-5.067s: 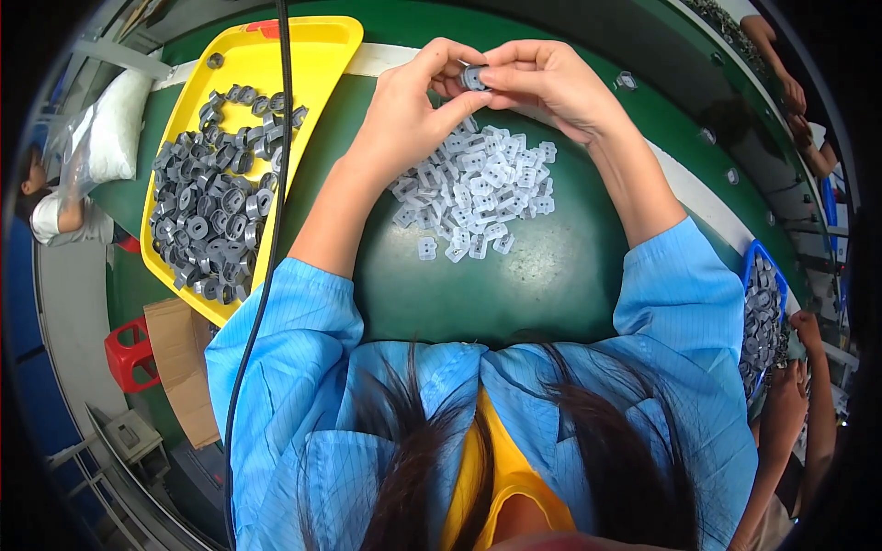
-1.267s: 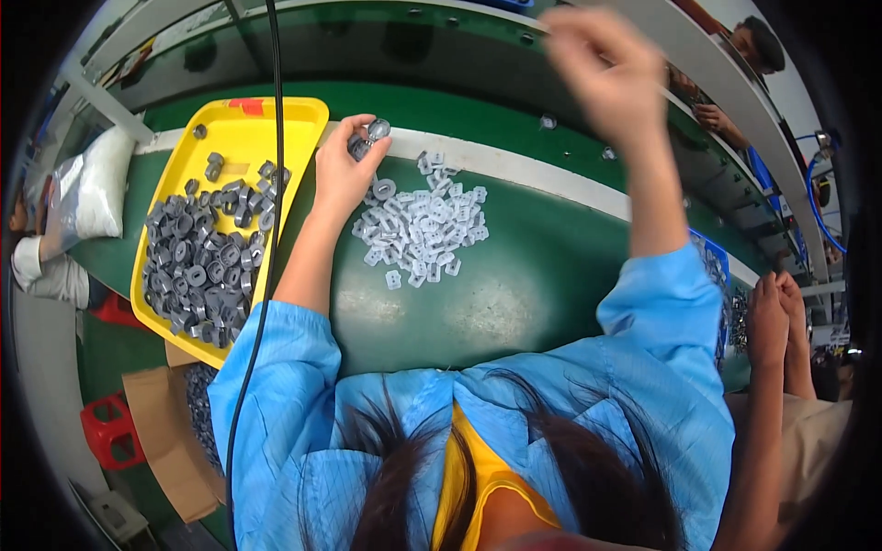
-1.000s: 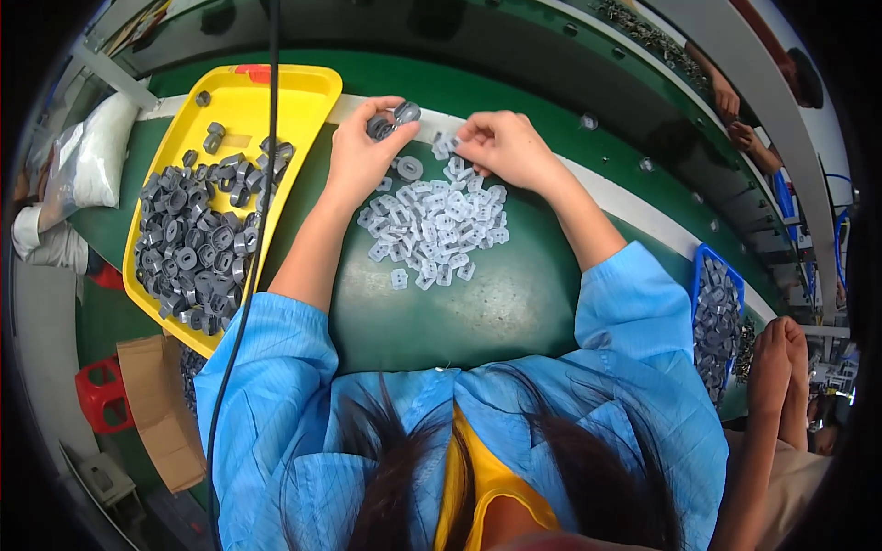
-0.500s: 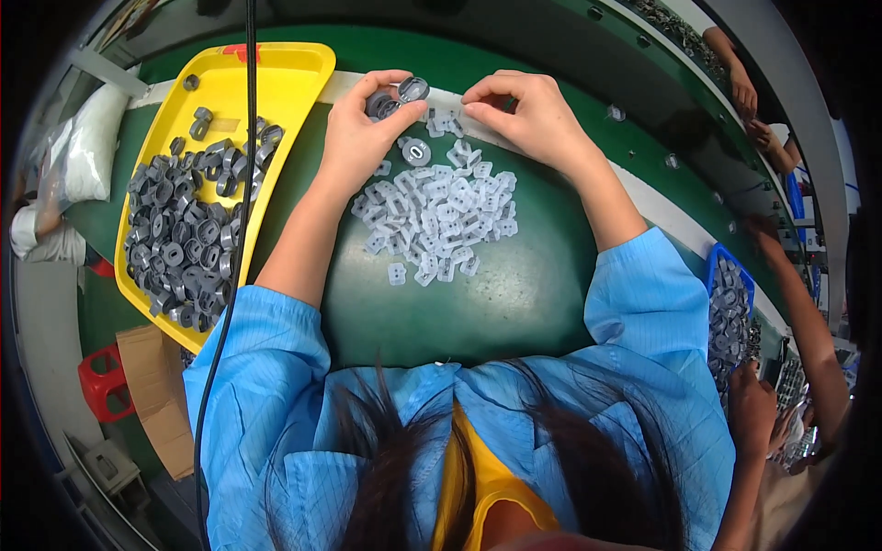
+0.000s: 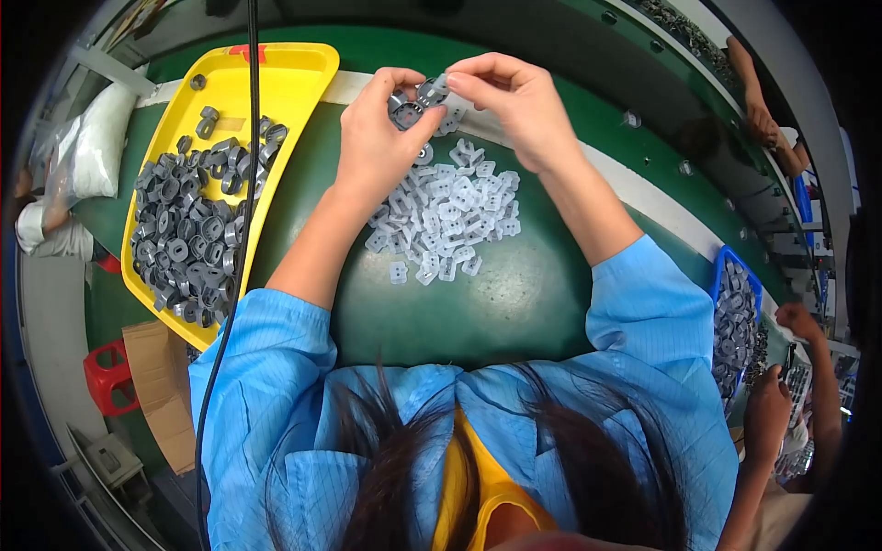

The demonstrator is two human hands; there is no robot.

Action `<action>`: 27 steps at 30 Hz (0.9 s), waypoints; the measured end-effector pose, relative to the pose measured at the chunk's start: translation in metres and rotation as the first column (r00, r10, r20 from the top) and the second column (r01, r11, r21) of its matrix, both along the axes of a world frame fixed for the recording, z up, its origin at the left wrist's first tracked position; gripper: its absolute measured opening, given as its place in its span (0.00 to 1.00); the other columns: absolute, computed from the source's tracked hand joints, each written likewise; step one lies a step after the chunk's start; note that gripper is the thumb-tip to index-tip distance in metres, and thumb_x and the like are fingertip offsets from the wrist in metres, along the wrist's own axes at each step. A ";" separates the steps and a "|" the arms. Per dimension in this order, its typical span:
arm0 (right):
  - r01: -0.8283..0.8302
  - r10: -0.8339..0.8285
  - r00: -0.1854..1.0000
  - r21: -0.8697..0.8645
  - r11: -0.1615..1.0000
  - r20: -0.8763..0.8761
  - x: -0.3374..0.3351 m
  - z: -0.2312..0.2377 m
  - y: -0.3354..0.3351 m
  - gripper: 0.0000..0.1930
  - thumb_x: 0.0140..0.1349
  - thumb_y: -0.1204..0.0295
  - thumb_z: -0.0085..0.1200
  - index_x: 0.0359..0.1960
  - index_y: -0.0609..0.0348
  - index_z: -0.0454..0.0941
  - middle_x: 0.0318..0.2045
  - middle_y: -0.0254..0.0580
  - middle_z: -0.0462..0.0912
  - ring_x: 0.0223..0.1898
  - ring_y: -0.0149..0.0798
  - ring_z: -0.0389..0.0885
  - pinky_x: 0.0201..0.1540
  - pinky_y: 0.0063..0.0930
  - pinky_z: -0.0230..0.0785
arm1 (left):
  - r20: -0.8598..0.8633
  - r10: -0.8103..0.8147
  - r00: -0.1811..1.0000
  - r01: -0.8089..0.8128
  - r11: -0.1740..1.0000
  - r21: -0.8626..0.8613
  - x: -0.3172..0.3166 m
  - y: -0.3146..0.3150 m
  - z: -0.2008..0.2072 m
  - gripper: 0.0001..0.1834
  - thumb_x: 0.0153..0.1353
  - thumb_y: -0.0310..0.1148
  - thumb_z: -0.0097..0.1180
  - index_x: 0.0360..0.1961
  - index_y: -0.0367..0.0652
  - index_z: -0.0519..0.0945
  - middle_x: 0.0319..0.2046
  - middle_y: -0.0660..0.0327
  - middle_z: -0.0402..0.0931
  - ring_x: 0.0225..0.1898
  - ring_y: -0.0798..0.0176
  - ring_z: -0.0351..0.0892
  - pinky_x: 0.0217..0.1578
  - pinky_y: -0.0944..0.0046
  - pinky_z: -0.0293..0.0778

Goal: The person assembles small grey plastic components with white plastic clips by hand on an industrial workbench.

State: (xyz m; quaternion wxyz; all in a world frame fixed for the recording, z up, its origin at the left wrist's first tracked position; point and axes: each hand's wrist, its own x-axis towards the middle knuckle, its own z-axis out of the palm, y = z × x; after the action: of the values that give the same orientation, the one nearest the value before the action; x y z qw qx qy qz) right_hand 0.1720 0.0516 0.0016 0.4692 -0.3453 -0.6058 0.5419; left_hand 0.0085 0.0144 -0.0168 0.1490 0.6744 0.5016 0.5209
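My two bare hands met just beyond the far edge of a heap of clear plastic pieces (image 5: 450,219) on the green counter (image 5: 459,332). My left hand (image 5: 413,95), half curled, held a grey ring (image 5: 430,92) between thumb and forefinger, with a second grey ring (image 5: 403,114) tucked into its fingers, both past the heap's far left edge. My right hand (image 5: 449,75) came in from the heap's far right, thumb and forefinger pinched nearly together, apparently on a small pale piece (image 5: 443,83); its exact outline was too small to tell. That pinch lay at the upper right rim of the held ring, so the left hand was nearer the ring's body and the right its rim. Being roundish, the ring showed no clear long axis. A loose grey ring (image 5: 424,154) rested at the heap's far edge, and a yellow tray (image 5: 308,75) of grey rings stood left of the heap.
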 end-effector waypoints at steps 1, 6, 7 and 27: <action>0.073 -0.073 0.997 0.091 0.993 0.007 -0.009 -0.007 -0.001 0.07 0.53 0.72 0.62 0.31 0.62 0.82 0.29 0.34 0.82 0.34 0.26 0.76 0.38 0.21 0.68 | 0.001 0.007 1.000 -0.007 1.000 -0.006 0.000 0.000 0.001 0.16 0.47 0.30 0.66 0.36 0.39 0.75 0.28 0.60 0.75 0.31 0.62 0.78 0.35 0.66 0.73; 0.129 -0.168 0.969 0.208 0.970 0.182 -0.016 -0.018 -0.001 0.08 0.53 0.69 0.62 0.29 0.62 0.82 0.30 0.33 0.82 0.33 0.25 0.75 0.38 0.20 0.67 | 0.000 0.013 1.000 -0.013 0.997 0.077 -0.002 0.000 -0.003 0.15 0.47 0.30 0.65 0.35 0.38 0.74 0.28 0.56 0.76 0.31 0.58 0.78 0.34 0.63 0.74; 0.128 -0.176 0.958 0.211 0.969 0.227 -0.014 -0.015 -0.002 0.08 0.52 0.69 0.62 0.28 0.62 0.81 0.31 0.35 0.82 0.32 0.26 0.75 0.37 0.20 0.67 | -0.011 -0.006 1.000 0.007 0.996 0.088 -0.002 0.000 -0.002 0.15 0.48 0.29 0.65 0.35 0.38 0.74 0.28 0.56 0.76 0.31 0.57 0.78 0.33 0.63 0.74; -0.321 0.386 0.895 -0.276 0.906 0.223 0.015 0.026 -0.002 0.06 0.52 0.77 0.58 0.32 0.65 0.78 0.26 0.38 0.81 0.27 0.27 0.80 0.34 0.19 0.73 | -0.058 -0.441 0.895 0.434 0.895 -0.107 -0.016 -0.003 0.013 0.16 0.49 0.27 0.65 0.39 0.38 0.76 0.34 0.61 0.77 0.37 0.66 0.77 0.41 0.68 0.71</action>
State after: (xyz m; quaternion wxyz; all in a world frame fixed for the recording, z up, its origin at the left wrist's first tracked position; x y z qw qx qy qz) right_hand 0.1871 0.0495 0.0273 0.2306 -0.3524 -0.6499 0.6327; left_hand -0.0078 0.0111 -0.0034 0.2726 0.7831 0.3659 0.4227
